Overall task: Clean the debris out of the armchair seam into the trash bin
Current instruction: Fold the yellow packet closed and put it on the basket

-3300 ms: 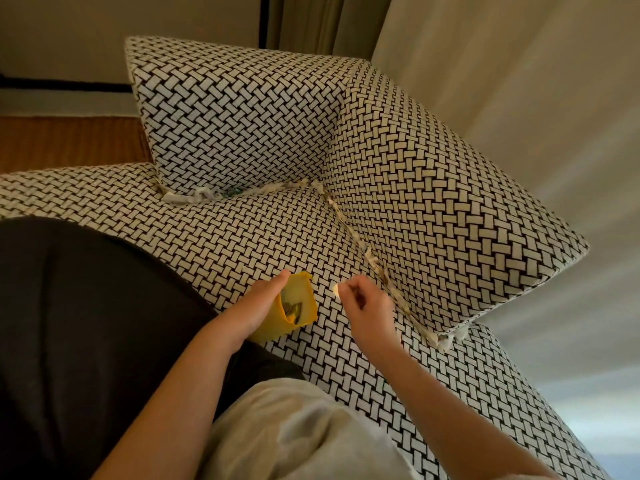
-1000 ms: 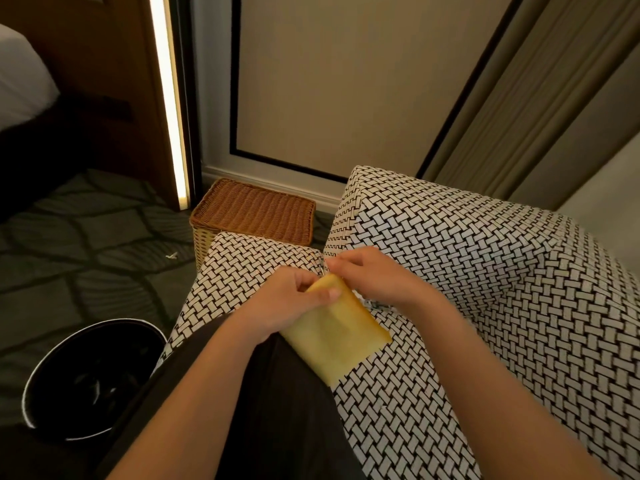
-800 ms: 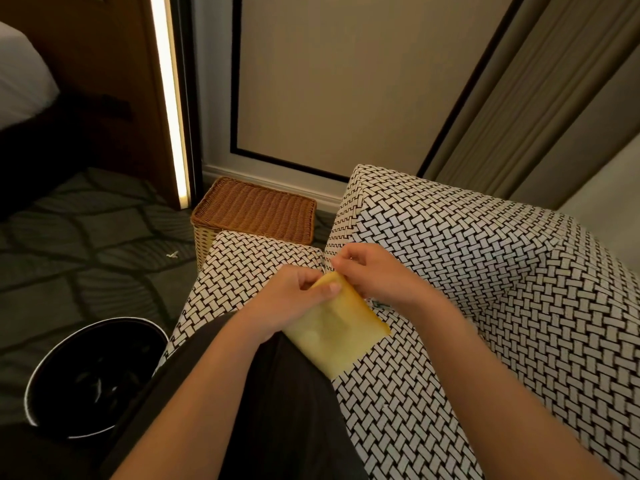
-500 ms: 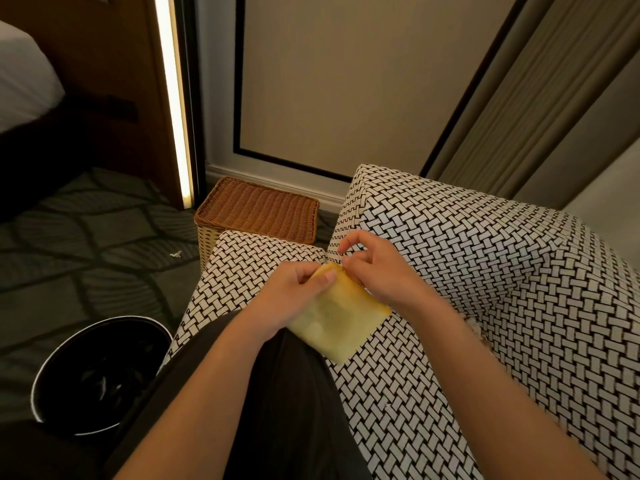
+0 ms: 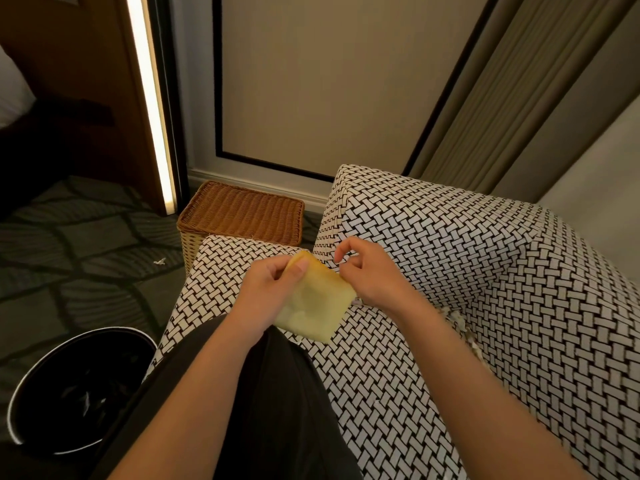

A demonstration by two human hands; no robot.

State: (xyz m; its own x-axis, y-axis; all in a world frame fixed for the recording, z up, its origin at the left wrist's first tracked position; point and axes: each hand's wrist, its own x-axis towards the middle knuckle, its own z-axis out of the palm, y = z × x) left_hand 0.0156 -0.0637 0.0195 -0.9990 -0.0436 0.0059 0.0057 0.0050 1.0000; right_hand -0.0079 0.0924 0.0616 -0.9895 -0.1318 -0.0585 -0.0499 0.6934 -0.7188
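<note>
The black-and-white woven armchair [image 5: 485,271] fills the right half of the view. White bits of debris [image 5: 462,322] lie in the seam between seat and arm on the right. My left hand [image 5: 273,289] grips a small yellow container [image 5: 317,306] by its upper edge, above the seat. My right hand [image 5: 370,271] hovers by the container's right side with loosely curled fingers, thumb and forefinger apart, and nothing visible between them. The round black trash bin [image 5: 20,400] stands on the floor at lower left, with scraps inside.
A brown wicker basket [image 5: 242,216] stands behind the chair's left arm, against the wall. One white scrap [image 5: 160,261] lies on the patterned carpet. My dark-clothed leg [image 5: 270,410] rests on the seat. Curtains [image 5: 519,91] hang at the upper right.
The view swung from the right seam to the chair's left side, bringing the bin into sight. My right hand's fingers lifted away from the container's mouth and spread. My left hand keeps its grip.
</note>
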